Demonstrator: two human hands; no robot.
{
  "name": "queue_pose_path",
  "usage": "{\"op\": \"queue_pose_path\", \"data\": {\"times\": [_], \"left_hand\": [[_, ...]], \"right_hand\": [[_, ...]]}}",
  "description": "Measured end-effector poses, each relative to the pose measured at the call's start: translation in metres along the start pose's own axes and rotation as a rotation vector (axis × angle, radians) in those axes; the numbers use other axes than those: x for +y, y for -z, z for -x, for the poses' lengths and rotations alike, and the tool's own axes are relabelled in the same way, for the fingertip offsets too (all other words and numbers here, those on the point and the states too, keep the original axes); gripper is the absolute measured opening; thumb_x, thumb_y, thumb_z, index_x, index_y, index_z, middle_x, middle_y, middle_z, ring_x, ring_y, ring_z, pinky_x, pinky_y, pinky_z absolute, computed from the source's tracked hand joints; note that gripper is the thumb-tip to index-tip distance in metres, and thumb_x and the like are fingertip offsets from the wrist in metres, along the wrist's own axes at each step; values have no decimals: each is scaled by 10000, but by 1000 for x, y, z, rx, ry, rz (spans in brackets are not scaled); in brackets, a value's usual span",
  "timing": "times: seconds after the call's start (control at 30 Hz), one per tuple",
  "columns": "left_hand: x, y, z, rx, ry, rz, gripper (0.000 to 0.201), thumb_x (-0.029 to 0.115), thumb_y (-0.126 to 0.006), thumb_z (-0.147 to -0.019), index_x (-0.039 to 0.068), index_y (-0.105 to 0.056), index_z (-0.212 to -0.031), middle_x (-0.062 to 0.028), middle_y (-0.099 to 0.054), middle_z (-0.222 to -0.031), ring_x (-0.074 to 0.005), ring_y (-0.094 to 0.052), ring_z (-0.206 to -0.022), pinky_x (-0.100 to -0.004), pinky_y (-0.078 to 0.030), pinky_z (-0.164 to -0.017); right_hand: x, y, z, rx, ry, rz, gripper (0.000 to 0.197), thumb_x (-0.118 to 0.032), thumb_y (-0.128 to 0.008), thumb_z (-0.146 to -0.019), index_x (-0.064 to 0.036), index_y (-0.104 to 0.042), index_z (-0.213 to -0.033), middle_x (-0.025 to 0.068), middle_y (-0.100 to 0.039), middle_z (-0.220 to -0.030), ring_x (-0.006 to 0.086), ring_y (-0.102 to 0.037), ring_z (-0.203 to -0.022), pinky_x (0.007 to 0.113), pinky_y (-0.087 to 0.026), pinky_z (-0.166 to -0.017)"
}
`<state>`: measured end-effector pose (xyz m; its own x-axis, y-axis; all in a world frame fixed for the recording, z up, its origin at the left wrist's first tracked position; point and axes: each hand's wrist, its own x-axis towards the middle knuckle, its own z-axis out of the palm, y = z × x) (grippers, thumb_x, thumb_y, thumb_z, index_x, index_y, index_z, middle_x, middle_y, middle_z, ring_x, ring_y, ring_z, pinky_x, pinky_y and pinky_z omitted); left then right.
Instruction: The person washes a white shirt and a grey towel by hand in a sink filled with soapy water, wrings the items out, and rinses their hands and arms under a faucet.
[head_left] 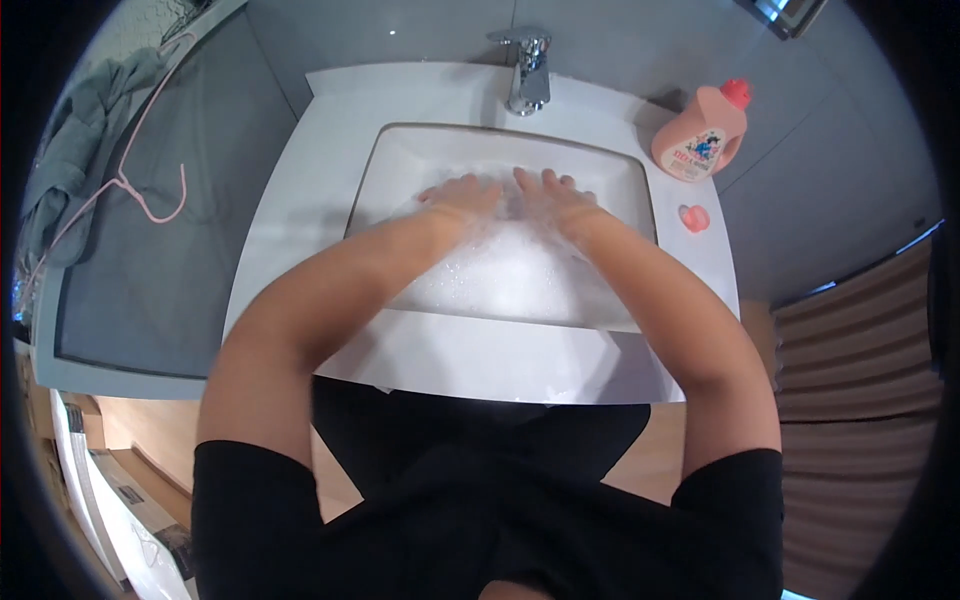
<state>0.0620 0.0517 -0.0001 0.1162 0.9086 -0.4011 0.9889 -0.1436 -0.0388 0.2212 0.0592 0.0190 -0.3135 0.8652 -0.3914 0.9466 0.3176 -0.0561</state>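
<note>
Both of my arms reach down into a white rectangular sink (pixel 610 163) filled with white soap suds (pixel 500 270). My left hand (pixel 463 198) lies palm down in the foam, left of the middle, its fingers stretched out and apart. Beside it, a short gap away, my right hand (pixel 553 197) is also palm down with its fingers spread. Suds cover parts of both hands and wrists. No object shows in either hand; what lies under the foam is hidden. A small greyish patch shows between the two hands.
Behind the sink stands a chrome faucet (pixel 529 70). On the counter's right are a pink detergent bottle (pixel 702 130) with a red cap and a small pink cup-like piece (pixel 694 218). At left, a pink hanger (pixel 122 180) hangs by a grey-green cloth (pixel 85 140). A brown pleated curtain (pixel 850 400) is at right.
</note>
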Motion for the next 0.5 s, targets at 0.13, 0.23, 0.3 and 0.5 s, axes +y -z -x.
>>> {"op": "queue_pose_path", "data": {"times": [0.13,0.23,0.3,0.5], "left_hand": [[-30,-26,43,53,-103,106,811,349,-695,-893,209,-304,-1590,-201,-410,-1518,-400,-434,-1410,-632,-382,-1113],[-36,-30,48,37,-145,161,848,326,-711,-887,191,-277,-1603,-213,-341,-1579,-387,-367,-1465,-586,-360,-1148],[-35,-27,47,-25,-181,176,860,327,-715,-886,181,-270,-1607,-218,-302,-1613,-380,-320,-1499,-578,-345,-1160],[-44,-33,8,349,-623,-330,753,227,-717,-808,68,-478,-1503,-219,-272,-1638,-362,-270,-1515,-604,-348,-1140]], "right_hand": [[12,-10,41,-22,64,36,819,-281,-694,-857,-255,-320,-1586,194,-299,-1598,451,-293,-1495,709,-377,-1079],[14,-29,49,-32,162,144,849,-277,-761,-795,-222,-379,-1552,212,-288,-1608,454,-274,-1501,667,-367,-1115],[21,-35,48,15,205,252,861,-251,-795,-759,-198,-415,-1530,217,-286,-1616,441,-262,-1509,619,-359,-1154],[45,-43,-15,284,653,538,768,-343,-802,-755,-199,-535,-1460,233,-313,-1598,445,-299,-1496,741,-282,-1118]]}}
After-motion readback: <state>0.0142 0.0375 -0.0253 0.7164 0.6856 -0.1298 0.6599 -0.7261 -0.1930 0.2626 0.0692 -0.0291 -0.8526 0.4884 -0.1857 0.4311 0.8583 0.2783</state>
